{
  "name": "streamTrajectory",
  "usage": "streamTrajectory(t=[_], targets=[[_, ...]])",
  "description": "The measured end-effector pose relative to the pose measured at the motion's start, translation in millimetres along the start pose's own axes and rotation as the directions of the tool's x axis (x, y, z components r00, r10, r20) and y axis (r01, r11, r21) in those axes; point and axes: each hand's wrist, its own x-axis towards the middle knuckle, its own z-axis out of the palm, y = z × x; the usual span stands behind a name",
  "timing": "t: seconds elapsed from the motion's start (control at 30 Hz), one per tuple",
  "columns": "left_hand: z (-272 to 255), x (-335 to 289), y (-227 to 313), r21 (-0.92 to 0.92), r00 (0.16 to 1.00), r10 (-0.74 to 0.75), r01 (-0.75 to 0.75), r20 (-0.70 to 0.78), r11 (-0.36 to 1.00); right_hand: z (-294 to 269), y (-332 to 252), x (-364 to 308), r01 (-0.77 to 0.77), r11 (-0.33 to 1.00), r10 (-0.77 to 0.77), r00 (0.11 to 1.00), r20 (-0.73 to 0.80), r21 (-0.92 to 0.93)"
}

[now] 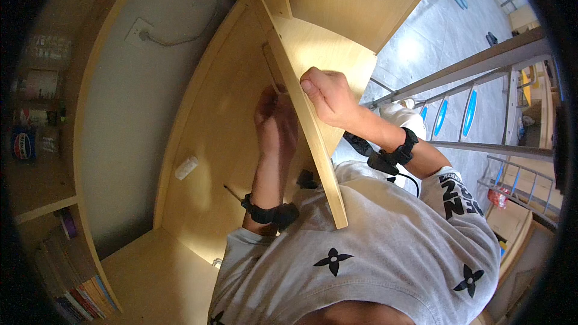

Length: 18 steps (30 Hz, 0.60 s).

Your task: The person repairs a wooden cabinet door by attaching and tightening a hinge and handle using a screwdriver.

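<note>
Wooden panel (313, 126), a thin light board seen edge-on, is held upright over the desk (217, 144) and runs from the underside of the upper shelf (337, 0) down toward the person's chest. Along the desk's left edge a set of shelves (42, 162) is seen with jars and stacked books, and a wall socket (139, 31) with its cable is set in the white back wall. Near the desk's back left edge a small white object (186, 168) is lying, and a thin dark tool (232, 192) is resting on the desktop just beside the left wrist.

The left hand (275, 121) is raised against the panel's left face near its top; its fingers are curled, but whether something small is pinched there cannot be told, since the fingertips are hidden against the board. The right hand (328, 96) is clamped over the panel's edge from the right, thumb on the near edge and fingers pressed together and wrapped onto the far face. A metal ladder (469, 102) is seen beyond the right arm.

The step is judged best done with the board kept square to the shelf by the right hand's firm grip, while the small work at the joint is done by the left without the panel being pushed sideways. A slackened grip is judged likely to let the board tilt off its seat.
</note>
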Motion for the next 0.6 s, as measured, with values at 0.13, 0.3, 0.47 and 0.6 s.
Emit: streamTrajectory(t=[0.13,0.3,0.47,0.6], targets=[[-5,0,0,-0.017,1.000,-0.010,0.010,-0.006,1.000,-5,0,3,-0.404,0.814,0.353,0.915,0.196,0.417],[-10,2,-1,-0.065,1.000,-0.024,0.024,0.003,0.998,-10,13,9,0.203,0.978,-0.204,0.978,0.032,0.047],[-14,0,0,-0.068,0.999,0.001,0.002,0.041,0.998,-17,14,16,0.418,0.908,-0.415,0.904,0.100,-0.012],[-16,-2,2,-0.094,1.000,-0.005,0.007,0.020,0.996,-19,12,26,0.492,0.870,-0.485,0.859,0.165,-0.003]])
